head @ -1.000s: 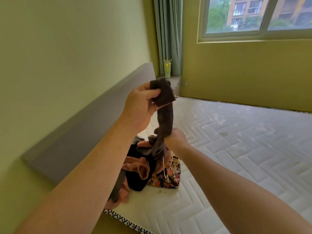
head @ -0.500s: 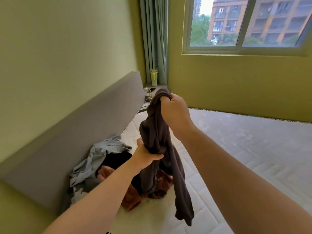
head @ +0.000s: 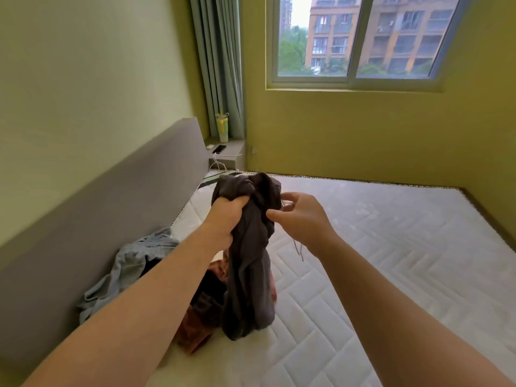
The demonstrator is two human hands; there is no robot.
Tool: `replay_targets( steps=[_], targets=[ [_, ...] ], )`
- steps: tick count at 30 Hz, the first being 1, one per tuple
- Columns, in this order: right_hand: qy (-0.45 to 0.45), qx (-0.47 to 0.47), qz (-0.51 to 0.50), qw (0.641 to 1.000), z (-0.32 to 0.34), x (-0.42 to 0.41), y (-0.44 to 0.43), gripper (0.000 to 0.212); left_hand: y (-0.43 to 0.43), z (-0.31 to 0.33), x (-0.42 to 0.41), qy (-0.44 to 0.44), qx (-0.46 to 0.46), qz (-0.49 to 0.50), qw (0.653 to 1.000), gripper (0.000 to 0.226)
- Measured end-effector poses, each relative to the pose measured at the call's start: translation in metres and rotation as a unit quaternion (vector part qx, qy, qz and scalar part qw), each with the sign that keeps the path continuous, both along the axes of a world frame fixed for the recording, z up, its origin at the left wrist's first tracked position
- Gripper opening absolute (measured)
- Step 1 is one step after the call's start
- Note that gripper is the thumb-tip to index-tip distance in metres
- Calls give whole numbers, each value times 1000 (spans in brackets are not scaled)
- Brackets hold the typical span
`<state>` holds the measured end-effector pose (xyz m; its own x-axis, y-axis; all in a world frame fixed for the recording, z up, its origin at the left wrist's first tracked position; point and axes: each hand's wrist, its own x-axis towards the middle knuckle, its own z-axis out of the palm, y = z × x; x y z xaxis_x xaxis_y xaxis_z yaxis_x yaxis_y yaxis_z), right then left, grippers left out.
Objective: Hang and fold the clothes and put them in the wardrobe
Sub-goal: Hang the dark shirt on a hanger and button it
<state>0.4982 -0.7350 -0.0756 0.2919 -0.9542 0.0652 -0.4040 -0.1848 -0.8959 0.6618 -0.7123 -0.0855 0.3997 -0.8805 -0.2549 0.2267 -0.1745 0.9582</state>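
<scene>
A dark grey-brown garment [head: 248, 263] hangs bunched over the bed, its lower end reaching the mattress [head: 377, 261]. My left hand [head: 226, 216] grips the garment near its top. My right hand [head: 300, 217] is just to the right with loosely spread fingers, and its thumb touches the cloth. A thin cord [head: 298, 248] dangles below that hand. Behind the hanging garment lies a pile of clothes: a blue-grey denim piece [head: 131, 266], a black piece [head: 208, 289] and a rust-brown piece [head: 194, 328]. No wardrobe or hanger is in view.
A grey headboard [head: 111, 208] runs along the left wall. At the bed's far corner a ledge [head: 237, 148] carries a yellow-green bottle [head: 222, 128], a phone [head: 219, 148] and a white cable. Curtain [head: 220, 60] and window [head: 360, 37] are beyond.
My left hand moved up and took the garment's top. My right hand let go of the top and dropped beside it. The view has tilted upward.
</scene>
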Motion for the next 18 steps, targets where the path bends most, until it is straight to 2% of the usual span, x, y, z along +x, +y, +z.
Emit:
replay_targets(
  steps=[2,4,7,10,13,15,16,18],
  targets=[
    [0,10,-3,1000,-10,-6,5,56,-4,23,-10,28,-37,-12,999,14],
    [-47,43,-2,998,-16,-10,10,59,-9,46,-20,58,-80,-11,995,14],
    [-118,86,33,989,-18,-15,19,48,-14,64,-29,131,-156,-43,978,13],
    [-107,73,42,991,-28,-16,24,31,-15,66,-32,111,-192,-129,967,32],
    [-108,58,-38,992,-31,-21,20,24,-15,60,-26,-2,-173,-155,973,48],
    [-101,49,-59,992,-27,-29,16,14,-14,55,-14,-193,-128,-146,962,48],
    [-90,38,-67,993,-24,-33,14,15,-14,52,-7,-299,-101,-152,937,46],
    [-73,17,-85,994,-21,-42,9,20,-15,46,4,-470,-50,-171,865,39]
  ],
)
